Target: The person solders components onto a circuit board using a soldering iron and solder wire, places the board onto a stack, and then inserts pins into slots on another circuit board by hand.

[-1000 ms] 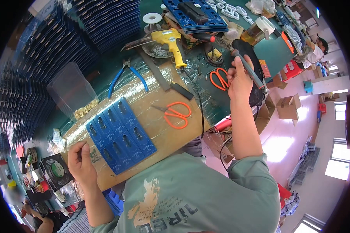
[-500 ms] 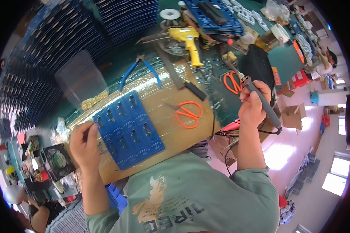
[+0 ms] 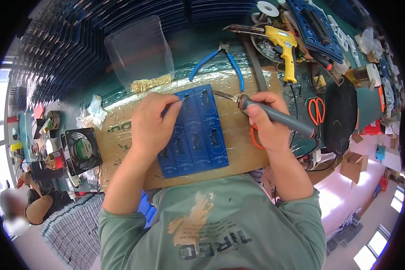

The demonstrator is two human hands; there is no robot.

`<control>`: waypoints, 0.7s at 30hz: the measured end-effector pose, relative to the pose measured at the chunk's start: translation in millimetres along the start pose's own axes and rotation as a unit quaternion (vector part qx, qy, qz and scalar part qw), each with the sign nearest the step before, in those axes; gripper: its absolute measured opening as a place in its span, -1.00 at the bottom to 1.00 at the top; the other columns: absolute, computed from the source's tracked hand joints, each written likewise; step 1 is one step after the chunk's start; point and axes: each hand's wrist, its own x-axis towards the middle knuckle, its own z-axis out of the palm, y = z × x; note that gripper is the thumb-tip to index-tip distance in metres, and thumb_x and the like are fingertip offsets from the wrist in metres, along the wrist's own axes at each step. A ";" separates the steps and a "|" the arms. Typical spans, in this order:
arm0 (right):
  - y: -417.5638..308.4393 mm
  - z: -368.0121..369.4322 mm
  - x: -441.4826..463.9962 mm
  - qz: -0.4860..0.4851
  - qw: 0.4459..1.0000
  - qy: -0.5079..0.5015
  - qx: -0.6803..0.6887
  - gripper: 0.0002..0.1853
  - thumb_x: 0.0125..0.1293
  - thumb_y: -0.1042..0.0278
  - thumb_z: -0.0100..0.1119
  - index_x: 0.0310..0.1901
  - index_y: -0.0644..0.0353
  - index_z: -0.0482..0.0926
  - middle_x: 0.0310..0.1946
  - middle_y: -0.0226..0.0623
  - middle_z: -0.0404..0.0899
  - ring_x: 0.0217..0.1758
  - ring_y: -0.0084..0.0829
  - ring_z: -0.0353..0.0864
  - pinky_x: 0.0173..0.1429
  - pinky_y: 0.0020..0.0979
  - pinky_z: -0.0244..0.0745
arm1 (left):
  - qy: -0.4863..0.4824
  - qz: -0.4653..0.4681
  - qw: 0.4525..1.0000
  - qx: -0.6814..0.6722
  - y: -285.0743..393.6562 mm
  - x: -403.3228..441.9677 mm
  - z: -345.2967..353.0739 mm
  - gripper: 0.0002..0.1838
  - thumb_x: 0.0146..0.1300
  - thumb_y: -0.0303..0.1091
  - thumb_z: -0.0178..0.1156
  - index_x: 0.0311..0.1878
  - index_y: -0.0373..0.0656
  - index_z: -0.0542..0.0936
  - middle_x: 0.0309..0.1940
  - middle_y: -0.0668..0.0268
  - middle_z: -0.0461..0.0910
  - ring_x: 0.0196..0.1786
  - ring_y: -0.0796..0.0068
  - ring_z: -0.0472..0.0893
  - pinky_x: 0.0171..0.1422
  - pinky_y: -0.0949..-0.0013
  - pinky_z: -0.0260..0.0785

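Head view: right hand [image 3: 274,132] grips slanting soldering iron [image 3: 285,120], tip toward board's [image 3: 195,135] far-right corner; left hand's [image 3: 154,119] finger hold unclear; mat [image 3: 244,150] beneath board, floor [image 3: 369,168] rightward.

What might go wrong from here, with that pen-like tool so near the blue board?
If the soldering iron is hot, two risks seem likely. Its tip points toward the left hand, whose fingers are over the board, so a slip might burn them. The right hand also holds that tip at the blue board's corner, where lingering could scorch it.
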 end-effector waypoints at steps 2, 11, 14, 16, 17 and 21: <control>-0.9 8.7 1.6 -0.064 0.991 0.007 -0.119 -0.75 0.34 0.40 0.40 -0.04 0.31 0.60 -0.26 -0.29 0.74 -0.27 -0.61 0.67 -0.16 -0.55 0.56 | -0.005 0.007 1.000 0.009 -6.5 0.5 2.7 -0.90 0.27 -0.44 0.39 -0.18 -0.20 0.69 -0.31 0.25 0.64 -0.26 0.37 0.65 -0.14 0.36 0.46; -2.0 22.4 1.3 -0.020 0.989 0.022 -0.143 -0.72 0.27 0.38 0.47 -0.08 0.29 0.62 -0.30 -0.27 0.75 -0.30 -0.55 0.70 -0.21 -0.50 0.58 | -0.015 0.009 0.999 0.032 -11.0 7.5 9.2 -0.91 0.25 -0.43 0.38 -0.22 -0.19 0.69 -0.33 0.22 0.63 -0.25 0.25 0.63 -0.14 0.27 0.44; 1.8 20.1 0.0 -0.065 0.975 0.018 -0.213 -0.73 0.24 0.39 0.49 -0.11 0.27 0.64 -0.32 -0.26 0.74 -0.33 -0.50 0.71 -0.21 -0.47 0.57 | -0.019 0.026 0.999 0.042 -13.6 7.7 11.1 -0.92 0.24 -0.43 0.37 -0.22 -0.17 0.69 -0.34 0.21 0.63 -0.24 0.21 0.62 -0.13 0.25 0.44; 7.1 15.9 1.3 -0.117 0.961 0.012 -0.251 -0.74 0.22 0.39 0.50 -0.13 0.27 0.64 -0.32 -0.25 0.74 -0.33 -0.46 0.71 -0.22 -0.45 0.56 | -0.016 0.031 0.998 0.042 -15.0 7.4 12.7 -0.92 0.24 -0.42 0.37 -0.23 -0.17 0.69 -0.34 0.22 0.63 -0.24 0.21 0.62 -0.13 0.24 0.44; 10.3 13.4 2.4 -0.146 0.955 0.008 -0.257 -0.75 0.22 0.40 0.50 -0.14 0.27 0.65 -0.32 -0.24 0.74 -0.33 -0.44 0.71 -0.21 -0.45 0.56 | -0.013 0.028 0.999 0.038 -14.9 7.2 14.2 -0.92 0.24 -0.42 0.37 -0.23 -0.16 0.69 -0.34 0.22 0.63 -0.24 0.21 0.62 -0.12 0.24 0.44; 10.6 15.3 3.8 -0.166 0.952 -0.003 -0.256 -0.76 0.22 0.41 0.49 -0.15 0.27 0.64 -0.33 -0.24 0.73 -0.32 -0.42 0.71 -0.22 -0.44 0.56 | -0.011 0.028 0.999 0.031 -15.6 9.0 15.5 -0.93 0.24 -0.42 0.37 -0.23 -0.16 0.70 -0.34 0.24 0.64 -0.24 0.23 0.63 -0.12 0.25 0.45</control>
